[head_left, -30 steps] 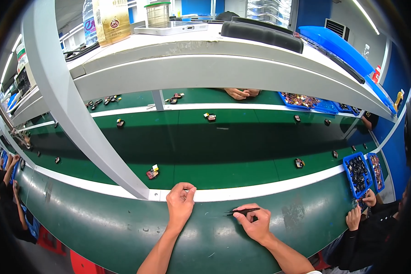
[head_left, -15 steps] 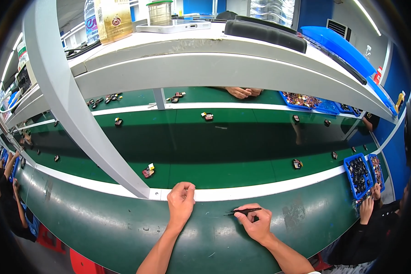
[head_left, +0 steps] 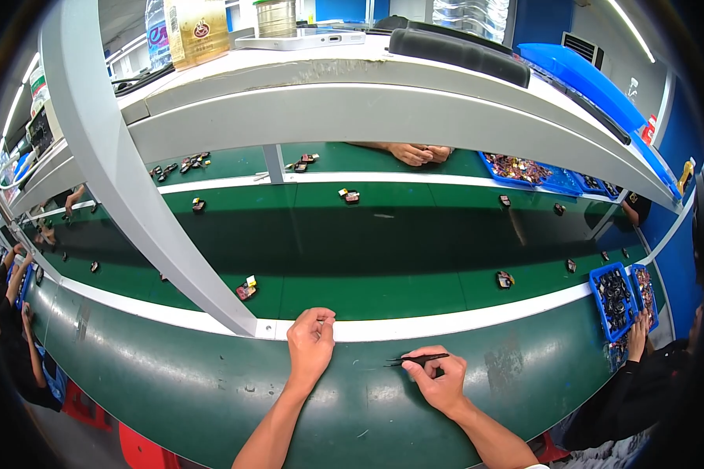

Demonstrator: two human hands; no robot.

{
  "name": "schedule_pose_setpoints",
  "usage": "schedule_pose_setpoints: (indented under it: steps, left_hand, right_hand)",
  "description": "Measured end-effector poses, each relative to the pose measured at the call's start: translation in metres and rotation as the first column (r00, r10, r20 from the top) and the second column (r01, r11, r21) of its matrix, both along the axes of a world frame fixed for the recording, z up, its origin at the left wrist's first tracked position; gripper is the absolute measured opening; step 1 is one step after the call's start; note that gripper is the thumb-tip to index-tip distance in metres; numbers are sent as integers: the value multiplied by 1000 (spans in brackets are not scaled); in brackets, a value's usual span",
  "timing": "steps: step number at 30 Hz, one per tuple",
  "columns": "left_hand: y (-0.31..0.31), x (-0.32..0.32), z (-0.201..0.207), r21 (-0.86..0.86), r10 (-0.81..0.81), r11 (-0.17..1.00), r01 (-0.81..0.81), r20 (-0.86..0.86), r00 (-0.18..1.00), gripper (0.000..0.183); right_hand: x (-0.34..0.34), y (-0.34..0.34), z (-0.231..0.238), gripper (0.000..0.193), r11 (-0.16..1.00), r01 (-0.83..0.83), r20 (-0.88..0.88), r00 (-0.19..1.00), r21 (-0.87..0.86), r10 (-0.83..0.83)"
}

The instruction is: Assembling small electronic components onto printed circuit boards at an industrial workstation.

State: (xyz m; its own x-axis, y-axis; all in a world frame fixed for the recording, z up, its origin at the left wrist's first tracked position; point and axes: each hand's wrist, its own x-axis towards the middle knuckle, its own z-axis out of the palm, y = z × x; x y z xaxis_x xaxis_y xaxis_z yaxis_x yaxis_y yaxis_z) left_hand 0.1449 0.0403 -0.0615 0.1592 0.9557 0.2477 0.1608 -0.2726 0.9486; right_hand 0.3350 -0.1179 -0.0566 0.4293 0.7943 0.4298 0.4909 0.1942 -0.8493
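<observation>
My left hand (head_left: 311, 344) rests at the white rail along the bench's far edge, its fingers curled in and nothing showing in them. To its right, my right hand (head_left: 440, 381) is closed round black tweezers (head_left: 424, 359), whose thin tips point left just above the green bench top (head_left: 352, 414). Past the rail, on the green belt (head_left: 368, 297), sits a small dark red and black part with a yellow and white tab (head_left: 247, 288), to the left of my left hand. A similar dark part (head_left: 505, 279) lies farther right on the belt.
A grey post (head_left: 156, 187) slants down to the rail left of my hands, under a shelf (head_left: 383, 102). Blue trays of small parts (head_left: 612, 309) stand at the right, beside a co-worker's hands (head_left: 638, 336). Another person's hands (head_left: 418, 154) show across the belt.
The parts on the belt have shifted slightly left. My two hands have hardly moved. At the right, the co-worker's hands have moved a little.
</observation>
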Motion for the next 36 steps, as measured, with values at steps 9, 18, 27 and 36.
schedule_pose_setpoints:
  steps: [9,18,27,36]
  left_hand:
    - [-2,4,4,-54,13,999,-9,77,997,17]
    - [-5,7,15,-74,28,997,-20,102,994,12]
    - [32,107,37,-277,-483,837,473,33,875,13]
    - [44,296,37,-181,-560,821,542,-447,698,19]
  right_hand:
    - [2,0,-2,13,1000,9,-2,1000,18,-9]
    - [8,6,0,14,999,35,-207,978,-19,-38]
    - [9,7,3,13,999,-20,-376,927,-51,-1]
    - [8,7,6,16,998,25,-307,951,-53,-40]
